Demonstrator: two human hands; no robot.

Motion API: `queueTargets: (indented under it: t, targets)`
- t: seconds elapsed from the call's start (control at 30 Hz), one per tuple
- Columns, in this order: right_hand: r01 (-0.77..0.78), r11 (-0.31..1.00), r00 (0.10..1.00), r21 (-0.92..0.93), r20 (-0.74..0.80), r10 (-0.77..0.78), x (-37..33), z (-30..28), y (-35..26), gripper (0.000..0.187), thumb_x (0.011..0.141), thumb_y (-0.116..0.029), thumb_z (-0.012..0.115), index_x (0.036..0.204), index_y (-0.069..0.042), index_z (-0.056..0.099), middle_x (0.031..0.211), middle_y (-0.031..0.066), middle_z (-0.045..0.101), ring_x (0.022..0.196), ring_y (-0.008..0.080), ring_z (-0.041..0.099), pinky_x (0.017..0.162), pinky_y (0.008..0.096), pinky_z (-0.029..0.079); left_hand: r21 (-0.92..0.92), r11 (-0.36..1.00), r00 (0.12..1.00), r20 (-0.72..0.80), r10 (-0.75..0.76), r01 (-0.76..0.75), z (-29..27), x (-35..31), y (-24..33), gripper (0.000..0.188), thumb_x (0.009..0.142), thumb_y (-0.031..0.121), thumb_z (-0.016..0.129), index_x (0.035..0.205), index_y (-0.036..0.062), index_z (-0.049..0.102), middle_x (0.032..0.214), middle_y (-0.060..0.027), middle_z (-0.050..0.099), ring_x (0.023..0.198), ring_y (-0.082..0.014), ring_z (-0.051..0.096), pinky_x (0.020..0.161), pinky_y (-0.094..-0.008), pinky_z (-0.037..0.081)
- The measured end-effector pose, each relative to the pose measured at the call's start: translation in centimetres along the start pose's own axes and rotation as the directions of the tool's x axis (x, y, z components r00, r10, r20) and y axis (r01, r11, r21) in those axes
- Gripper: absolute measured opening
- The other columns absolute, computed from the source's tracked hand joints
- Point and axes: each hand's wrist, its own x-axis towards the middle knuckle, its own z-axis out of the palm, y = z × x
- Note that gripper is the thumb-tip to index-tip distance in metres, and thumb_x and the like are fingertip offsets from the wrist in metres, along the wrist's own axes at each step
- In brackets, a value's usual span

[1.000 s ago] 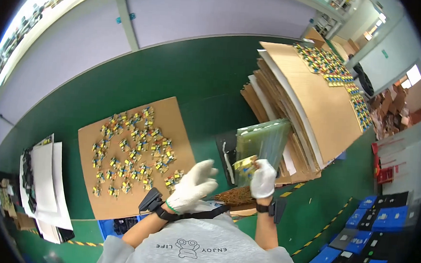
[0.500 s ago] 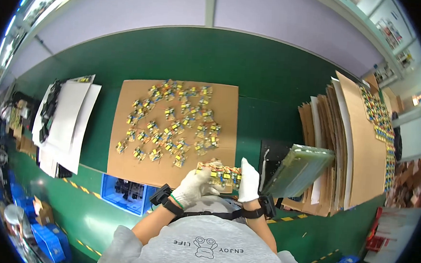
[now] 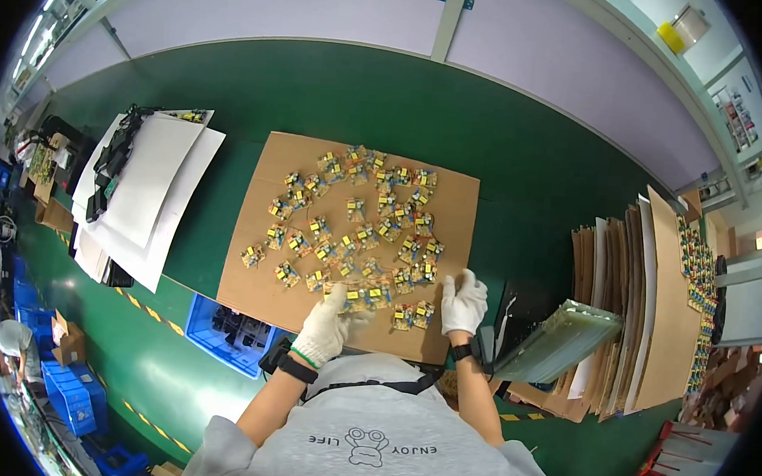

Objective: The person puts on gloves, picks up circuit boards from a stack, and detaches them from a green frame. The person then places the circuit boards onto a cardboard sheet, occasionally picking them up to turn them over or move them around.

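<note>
White knit gloves cover both hands. Low over the near edge of a brown cardboard sheet, my left hand grips a short row of small circuit boards carrying yellow and blue parts. Its fingertips are partly hidden behind the row. My right hand is at the sheet's right edge, fingers apart and holding nothing. Just left of it lies a small group of circuit boards. Many similar loose boards are scattered over the middle and far part of the sheet.
White sheets with black cables lie at the left. A blue bin with black parts sits below the table's near edge. On the right stand a greenish translucent slab and upright cardboard sheets.
Both hands held the boards close to my body before. My right hand has let go and moved right; the left has brought its row over the cardboard. The whole view has turned.
</note>
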Motion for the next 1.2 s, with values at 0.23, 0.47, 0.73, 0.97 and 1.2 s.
queueTargets:
  t: [0.23,0.47,0.73,0.97,1.2]
  targets:
    - [-0.321,0.862,0.920,0.392,0.344,0.187,-1.2,-0.5,-0.4,0.037,0.097,-0.034,0.049,0.103,0.001,0.060,0.094,0.0244,0.063,0.089,0.0401,0.062,0.077,0.0450,0.049,0.161,0.978,0.986,0.080,-0.145,0.131,-0.5,1.2,1.2,0.045,0.094,0.039,0.058,0.121,0.0026,0.053,0.101,-0.0088,0.065,0.080,-0.0215,0.066,0.067,-0.0338,0.056]
    - [-0.714,0.074,0.674,0.696,0.656,0.340,-3.1,-3.1,-5.5,0.048,0.099,-0.046,0.044,0.111,-0.003,0.060,0.090,0.0062,0.065,0.080,0.0144,0.064,0.069,0.0307,0.054,0.289,0.911,0.923,0.165,-0.348,0.292,3.1,1.9,0.5,0.058,0.093,0.052,0.053,0.124,0.0026,0.052,0.099,-0.0092,0.067,0.075,-0.0142,0.065,0.061,-0.0265,0.055]
    - [-0.732,-0.354,0.552,0.582,0.811,0.193,-0.8,-6.2,-9.1,0.046,0.097,-0.047,0.048,0.109,-0.004,0.058,0.094,0.0059,0.066,0.074,0.0144,0.066,0.061,0.0287,0.056,0.253,0.948,0.981,-0.043,-0.187,0.192,7.2,2.2,0.2,0.042,0.090,0.050,0.058,0.103,0.0101,0.058,0.082,-0.0039,0.065,0.059,-0.0112,0.062,0.044,-0.0233,0.047]
    - [-0.663,-0.256,0.583,0.703,0.700,0.414,1.5,-3.8,-7.0,0.033,0.092,-0.047,0.057,0.091,-0.014,0.063,0.066,-0.0037,0.054,0.045,0.0067,0.043,0.038,0.0221,0.031,-0.168,0.963,0.977,0.006,-0.214,0.212,8.9,3.8,0.9,0.032,0.094,0.042,0.055,0.105,0.0121,0.059,0.082,-0.0042,0.066,0.059,-0.0151,0.062,0.050,-0.0287,0.051]
    - [-0.022,1.000,0.905,-0.007,0.425,0.023,6.0,1.4,0.3,0.046,0.093,-0.045,0.052,0.106,-0.002,0.061,0.091,0.0220,0.064,0.080,0.0416,0.064,0.070,0.0482,0.051,-0.176,0.980,0.995,0.060,-0.080,0.090,6.4,5.0,1.2,0.035,0.095,0.042,0.055,0.109,0.0104,0.058,0.090,-0.0032,0.065,0.071,-0.0164,0.063,0.056,-0.0307,0.050]
